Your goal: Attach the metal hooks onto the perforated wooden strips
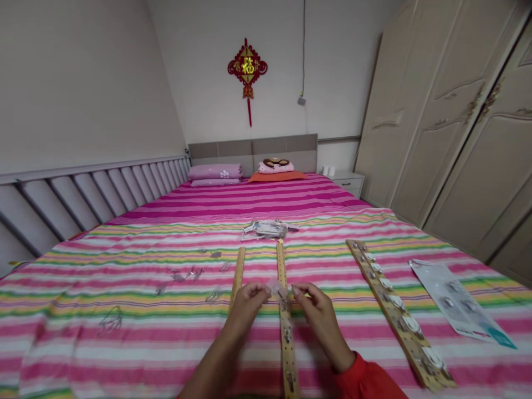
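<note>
Between my hands is a small clear plastic bag point(276, 286), blurred, its contents too small to make out. My left hand point(249, 299) pinches its left side. At its right edge are the closed thumb and forefinger of my right hand point(315, 303), which seem to grip it. Directly below lies a narrow wooden strip with holes point(286, 321), with small metal pieces fixed along its near part. Another plain wooden strip point(238, 274) lies beside it, partly hidden by my left hand.
Several small clear packets point(189, 274) lie scattered at left, near a thin wire-like tangle point(111, 320). A pile of plastic packages point(270, 228) sits ahead. On the right are a wooden board with metal and white pieces point(390, 302) and a blister pack point(457, 302). Striped cloth point(166, 349) covers the bed.
</note>
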`<move>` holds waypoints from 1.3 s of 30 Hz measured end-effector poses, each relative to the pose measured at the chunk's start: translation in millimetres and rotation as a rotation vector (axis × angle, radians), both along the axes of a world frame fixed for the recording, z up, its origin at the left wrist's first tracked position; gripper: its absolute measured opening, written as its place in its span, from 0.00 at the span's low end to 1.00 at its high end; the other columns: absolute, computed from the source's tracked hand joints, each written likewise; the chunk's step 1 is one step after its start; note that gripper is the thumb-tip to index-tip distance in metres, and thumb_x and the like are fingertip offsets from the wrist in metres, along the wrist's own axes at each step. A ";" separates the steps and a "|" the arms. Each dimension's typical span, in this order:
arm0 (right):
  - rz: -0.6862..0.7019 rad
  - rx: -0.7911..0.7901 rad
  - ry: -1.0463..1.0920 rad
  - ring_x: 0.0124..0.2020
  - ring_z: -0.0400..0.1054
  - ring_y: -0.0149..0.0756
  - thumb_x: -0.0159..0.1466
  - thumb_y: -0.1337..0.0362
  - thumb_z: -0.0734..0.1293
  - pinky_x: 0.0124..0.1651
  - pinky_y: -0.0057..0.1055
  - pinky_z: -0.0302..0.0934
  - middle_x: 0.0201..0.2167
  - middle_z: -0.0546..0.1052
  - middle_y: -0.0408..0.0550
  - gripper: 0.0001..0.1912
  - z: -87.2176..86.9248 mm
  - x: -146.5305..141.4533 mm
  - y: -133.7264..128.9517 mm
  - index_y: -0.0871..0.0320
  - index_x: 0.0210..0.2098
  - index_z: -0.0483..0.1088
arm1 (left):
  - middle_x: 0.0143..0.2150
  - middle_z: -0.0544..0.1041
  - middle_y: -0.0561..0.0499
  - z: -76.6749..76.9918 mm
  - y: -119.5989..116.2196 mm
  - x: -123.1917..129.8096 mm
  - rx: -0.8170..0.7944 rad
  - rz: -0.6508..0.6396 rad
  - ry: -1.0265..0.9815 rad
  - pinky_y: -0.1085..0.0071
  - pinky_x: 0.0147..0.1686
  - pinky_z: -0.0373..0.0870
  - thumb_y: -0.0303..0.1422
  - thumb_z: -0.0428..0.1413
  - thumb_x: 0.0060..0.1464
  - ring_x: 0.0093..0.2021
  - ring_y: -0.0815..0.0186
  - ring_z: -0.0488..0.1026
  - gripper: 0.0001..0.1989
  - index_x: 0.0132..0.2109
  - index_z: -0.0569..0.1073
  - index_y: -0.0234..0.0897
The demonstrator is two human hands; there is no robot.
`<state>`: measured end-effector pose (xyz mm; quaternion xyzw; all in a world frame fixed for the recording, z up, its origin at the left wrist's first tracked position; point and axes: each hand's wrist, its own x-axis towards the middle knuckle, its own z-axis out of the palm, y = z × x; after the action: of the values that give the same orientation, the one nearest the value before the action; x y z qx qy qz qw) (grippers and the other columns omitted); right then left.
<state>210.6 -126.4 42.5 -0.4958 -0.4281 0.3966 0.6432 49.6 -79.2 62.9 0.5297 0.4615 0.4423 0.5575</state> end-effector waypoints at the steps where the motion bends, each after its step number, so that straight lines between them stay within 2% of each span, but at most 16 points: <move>1: 0.017 -0.009 -0.001 0.21 0.62 0.30 0.50 0.48 0.71 0.24 0.27 0.57 0.21 0.72 0.42 0.18 1.6 3.8 4.5 0.58 0.27 0.73 | 0.19 0.68 0.56 3.0 5.4 0.8 0.004 -0.032 0.024 0.74 0.26 0.56 0.37 0.63 0.35 0.22 0.72 0.62 0.10 0.23 0.72 0.35; 4: 0.066 -0.014 -0.012 0.20 0.60 0.30 0.49 0.49 0.71 0.22 0.26 0.55 0.18 0.70 0.41 0.17 3.0 12.6 19.1 0.58 0.23 0.73 | 0.19 0.67 0.58 7.1 21.6 5.4 0.010 -0.099 0.093 0.75 0.26 0.56 0.37 0.61 0.36 0.22 0.72 0.60 0.10 0.23 0.71 0.35; 7: 0.083 -0.012 -0.038 0.19 0.59 0.30 0.49 0.48 0.71 0.21 0.26 0.52 0.15 0.69 0.40 0.18 -2.1 17.0 32.5 0.58 0.23 0.74 | 0.19 0.65 0.58 4.3 35.7 12.1 0.026 -0.139 0.126 0.75 0.26 0.54 0.38 0.60 0.37 0.22 0.73 0.58 0.10 0.23 0.70 0.35; 11: 0.067 0.001 -0.071 0.21 0.62 0.32 0.48 0.49 0.71 0.26 0.29 0.57 0.17 0.71 0.42 0.18 -14.5 19.7 48.5 0.58 0.20 0.72 | 0.16 0.61 0.60 -4.2 50.0 22.3 0.002 -0.163 0.111 0.75 0.24 0.50 0.41 0.60 0.35 0.20 0.75 0.54 0.14 0.20 0.67 0.35; 17: 0.034 -0.026 -0.105 0.21 0.61 0.32 0.46 0.53 0.70 0.29 0.30 0.57 0.15 0.68 0.41 0.15 -37.6 23.9 72.9 0.57 0.16 0.67 | 0.13 0.60 0.60 -24.9 65.0 38.3 -0.072 -0.101 0.040 0.75 0.22 0.50 0.41 0.61 0.30 0.18 0.75 0.55 0.14 0.17 0.66 0.36; 27: -0.011 -0.073 -0.178 0.20 0.56 0.30 0.47 0.58 0.65 0.26 0.29 0.52 0.14 0.63 0.38 0.11 -76.5 23.9 96.4 0.56 0.15 0.62 | 0.14 0.67 0.58 -61.7 89.8 53.2 -0.106 0.062 0.019 0.74 0.24 0.60 0.30 0.58 0.29 0.19 0.72 0.63 0.06 0.18 0.67 0.35; 32: -0.035 -0.084 -0.213 0.21 0.55 0.31 0.48 0.57 0.64 0.25 0.28 0.51 0.14 0.62 0.38 0.11 -85.1 23.9 101.9 0.55 0.15 0.61 | 0.14 0.68 0.58 -69.0 96.6 59.1 -0.121 0.102 0.034 0.75 0.23 0.62 0.26 0.57 0.31 0.18 0.72 0.65 0.04 0.17 0.67 0.36; 39: -0.046 -0.093 -0.245 0.20 0.54 0.31 0.48 0.55 0.64 0.25 0.29 0.50 0.14 0.60 0.37 0.13 -86.6 25.7 103.2 0.54 0.15 0.60 | 0.12 0.67 0.59 -73.4 99.7 63.1 -0.134 0.129 0.084 0.76 0.21 0.61 0.24 0.57 0.33 0.17 0.72 0.65 0.06 0.16 0.67 0.36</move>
<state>236.3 -23.2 -44.2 -0.5793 -0.4733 0.3376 0.5714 112.7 20.6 -10.5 0.4783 0.5463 0.4228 0.5422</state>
